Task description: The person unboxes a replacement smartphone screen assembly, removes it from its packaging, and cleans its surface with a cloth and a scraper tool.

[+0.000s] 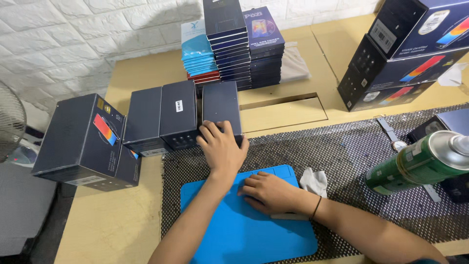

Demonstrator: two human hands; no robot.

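Head view: left hand [222, 146] lies fingers spread, flat on the near end of a dark box [222, 110] at 12 o'clock of the blue mat [244, 230]. Right hand [268, 192] rests loosely curled on the mat, holding nothing. Green spray can [420, 164] at 3 o'clock.

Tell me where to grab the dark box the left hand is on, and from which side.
Grip the dark box across its two long sides near the close end, coming from above. It lies flat, end toward the person, with the left hand already on that end. The neighbouring box looks tight against its left side, so slide it right first.
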